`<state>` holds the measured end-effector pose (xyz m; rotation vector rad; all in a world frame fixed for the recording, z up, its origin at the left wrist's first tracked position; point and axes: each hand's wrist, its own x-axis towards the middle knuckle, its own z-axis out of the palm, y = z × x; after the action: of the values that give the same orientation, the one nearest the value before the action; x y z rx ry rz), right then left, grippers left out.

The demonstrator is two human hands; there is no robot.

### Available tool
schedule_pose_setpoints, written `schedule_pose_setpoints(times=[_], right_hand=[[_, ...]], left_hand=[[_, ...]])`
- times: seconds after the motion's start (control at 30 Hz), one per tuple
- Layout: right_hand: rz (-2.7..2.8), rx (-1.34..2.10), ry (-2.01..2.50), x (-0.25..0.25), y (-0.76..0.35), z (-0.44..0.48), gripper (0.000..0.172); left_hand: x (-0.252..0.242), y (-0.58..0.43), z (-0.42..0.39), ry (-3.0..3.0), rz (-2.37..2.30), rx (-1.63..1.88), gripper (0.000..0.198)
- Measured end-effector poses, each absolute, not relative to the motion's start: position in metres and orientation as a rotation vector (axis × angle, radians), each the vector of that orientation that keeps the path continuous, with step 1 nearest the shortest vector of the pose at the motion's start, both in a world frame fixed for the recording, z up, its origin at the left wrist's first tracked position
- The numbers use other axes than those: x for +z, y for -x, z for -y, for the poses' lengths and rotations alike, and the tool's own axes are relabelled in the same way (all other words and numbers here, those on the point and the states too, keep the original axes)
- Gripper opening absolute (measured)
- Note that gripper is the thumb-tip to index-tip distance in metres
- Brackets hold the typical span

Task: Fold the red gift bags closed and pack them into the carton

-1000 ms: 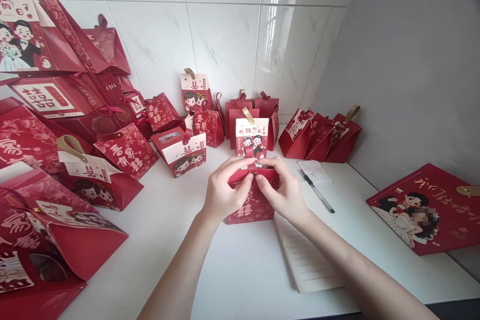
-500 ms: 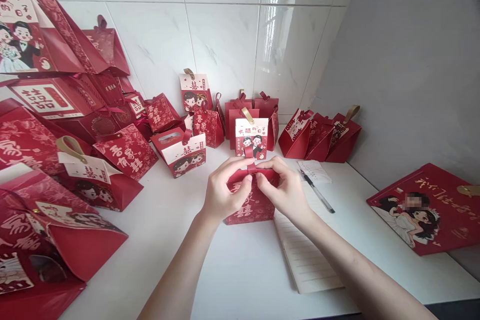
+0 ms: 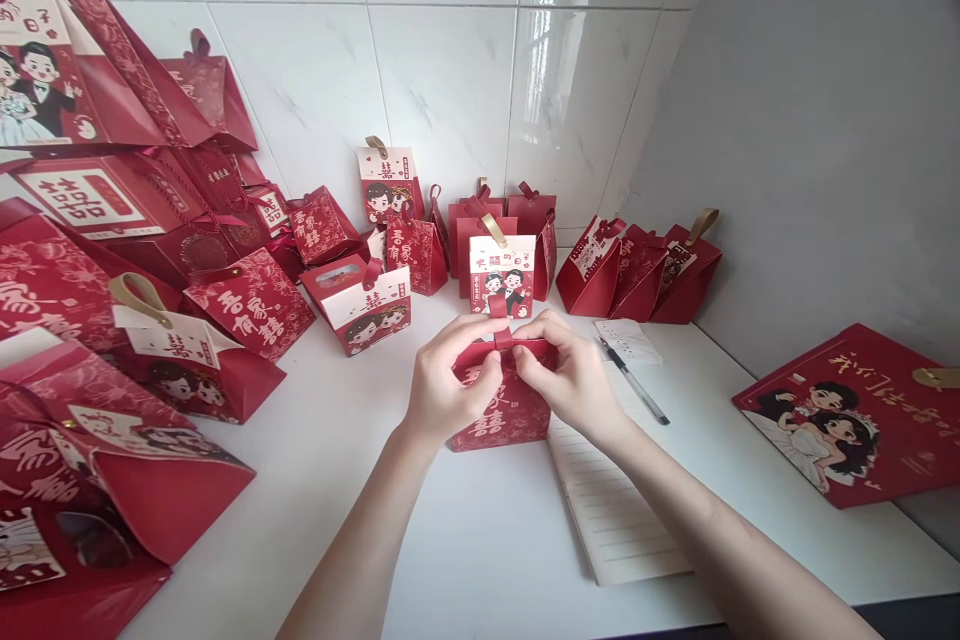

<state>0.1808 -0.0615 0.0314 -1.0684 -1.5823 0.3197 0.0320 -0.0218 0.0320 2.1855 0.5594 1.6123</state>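
A red gift box with pale lettering stands upright near the middle of the white table. A red ribbon loop rises from its top edge. My left hand pinches the top edge just left of the ribbon, thumb in front and fingers behind. On the other side of the ribbon, my right hand grips the same edge in the same way. Both hands partly cover the upper part of the box. Directly behind stands a box with a cartoon couple and a gold loop.
Many red boxes are piled at the left, with more along the tiled wall. Right of my hands lie a lined notebook, a black pen and a small paper. A large red box is at the far right.
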Motion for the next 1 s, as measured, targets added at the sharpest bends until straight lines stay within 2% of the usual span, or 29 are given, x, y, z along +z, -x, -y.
schedule_pose_setpoints(times=[0.8, 1.0], right_hand=[[1.618, 0.433, 1.076, 0.037, -0.183, 0.063, 0.01], [1.604, 0.438, 0.993, 0.028, -0.182, 0.064, 0.01]], left_hand=[[0.034, -0.034, 0.027, -2.044, -0.602, 1.584, 0.03], [0.029, -0.033, 0.025, -2.053, -0.545, 1.545, 0.04]])
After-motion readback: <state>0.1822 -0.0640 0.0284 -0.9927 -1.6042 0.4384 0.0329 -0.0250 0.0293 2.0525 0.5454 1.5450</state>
